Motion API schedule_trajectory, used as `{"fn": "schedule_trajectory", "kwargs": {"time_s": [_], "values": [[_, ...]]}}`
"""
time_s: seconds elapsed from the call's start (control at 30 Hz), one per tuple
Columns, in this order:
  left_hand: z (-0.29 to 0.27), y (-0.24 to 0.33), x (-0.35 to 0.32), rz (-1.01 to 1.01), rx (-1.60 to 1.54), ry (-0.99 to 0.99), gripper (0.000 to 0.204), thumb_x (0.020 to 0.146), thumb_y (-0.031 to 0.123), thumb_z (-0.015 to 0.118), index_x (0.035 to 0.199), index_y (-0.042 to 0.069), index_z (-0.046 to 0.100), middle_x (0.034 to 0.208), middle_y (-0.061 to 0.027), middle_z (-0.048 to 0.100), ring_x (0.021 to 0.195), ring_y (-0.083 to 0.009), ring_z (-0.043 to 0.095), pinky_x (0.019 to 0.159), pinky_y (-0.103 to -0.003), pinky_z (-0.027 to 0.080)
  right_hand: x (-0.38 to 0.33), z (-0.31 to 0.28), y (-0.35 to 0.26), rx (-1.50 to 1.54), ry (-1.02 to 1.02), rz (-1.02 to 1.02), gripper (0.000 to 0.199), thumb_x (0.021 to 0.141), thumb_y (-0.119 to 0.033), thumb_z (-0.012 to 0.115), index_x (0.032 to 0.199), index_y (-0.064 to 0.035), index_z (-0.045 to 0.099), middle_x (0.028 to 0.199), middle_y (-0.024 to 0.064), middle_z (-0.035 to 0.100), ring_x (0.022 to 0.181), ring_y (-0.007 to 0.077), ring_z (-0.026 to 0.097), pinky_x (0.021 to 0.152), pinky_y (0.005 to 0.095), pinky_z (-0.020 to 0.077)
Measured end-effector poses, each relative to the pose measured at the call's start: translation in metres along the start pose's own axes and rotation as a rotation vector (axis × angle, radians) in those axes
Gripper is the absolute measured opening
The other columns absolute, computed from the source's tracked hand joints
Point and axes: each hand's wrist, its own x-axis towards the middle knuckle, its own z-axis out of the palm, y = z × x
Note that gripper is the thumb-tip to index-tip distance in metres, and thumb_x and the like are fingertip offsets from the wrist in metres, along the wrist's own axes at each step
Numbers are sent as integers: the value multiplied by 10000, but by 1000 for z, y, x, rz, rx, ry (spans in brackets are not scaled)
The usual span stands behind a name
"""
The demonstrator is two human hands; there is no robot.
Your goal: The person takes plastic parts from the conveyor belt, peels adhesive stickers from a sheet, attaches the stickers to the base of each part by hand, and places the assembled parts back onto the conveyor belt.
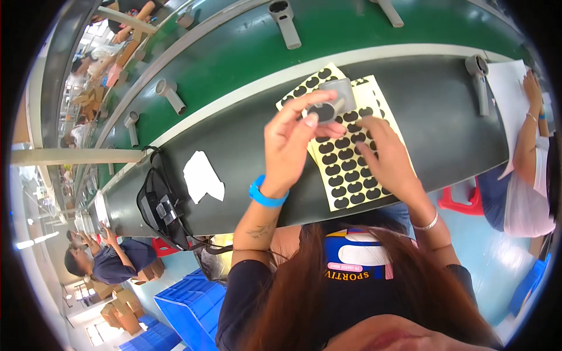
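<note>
My left hand (287, 137) is raised over the bench with its fingers and thumb wrapped round a grey plastic hair dryer housing (345, 96). A dark rounded patch shows on the housing between the thumb and fingers; the part is slightly blurred. Below it lies a pale yellow sheet of black stickers (341, 178), rounded with notched sides, in rows. My right hand (389, 155) hovers over the right side of this sheet, thumb and forefinger apart, with nothing visible between them. A second sticker sheet (301, 88) lies partly beneath, sticking out at the upper left.
Beyond the dark bench (445, 117) runs a green conveyor (234, 70) carrying several grey housings (285, 24). Another housing (479, 82) stands at the bench's right. A black mesh bag (158, 202) and white paper (203, 176) lie left. A co-worker's arm (530, 123) reaches in at right.
</note>
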Motion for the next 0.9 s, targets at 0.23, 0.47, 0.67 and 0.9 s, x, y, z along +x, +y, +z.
{"fn": "schedule_trajectory", "kwargs": {"time_s": [0.23, 0.47, 0.67, 0.9], "values": [[-30, -43, 120, 331, 478, -78, 231, 771, -26, 729, 974, 13, 627, 1088, -83, 623, 948, -111, 602, 726, -218, 518, -13, 17, 9, -238, 2, -159, 438, 802, -65, 648, 1220, -51, 516, 1353, 141, 429, 1245, 334, 420, 1004, 436, 327], [-74, -122, 220, 606, 930, -119, 221, 776, 66, 726, 968, 4, 636, 1054, -103, 658, 793, -192, 644, 706, -272, 523, -14, 22, 11, -253, -12, -144, 420, 815, -88, 646, 1218, -63, 531, 1377, 128, 421, 1254, 329, 418, 993, 426, 326], [-80, -87, 186, 591, 1178, 28, 279, 900, 181, 591, 1158, 75, 607, 1308, -168, 523, 1002, -318, 617, 846, -379, 505, -4, 8, 15, -223, 1, -161, 418, 823, -92, 643, 1226, -77, 528, 1371, 113, 437, 1258, 297, 429, 989, 420, 322], [-161, -54, 134, 485, 1513, 115, 322, 885, 245, 625, 1165, 87, 609, 1193, -166, 577, 1097, -332, 522, 946, -423, 390, 31, -9, 20, -55, 175, -98, 189, 867, -16, 587, 1054, -26, 608, 1002, 126, 603, 851, 269, 626, 704, 319, 509]]}}
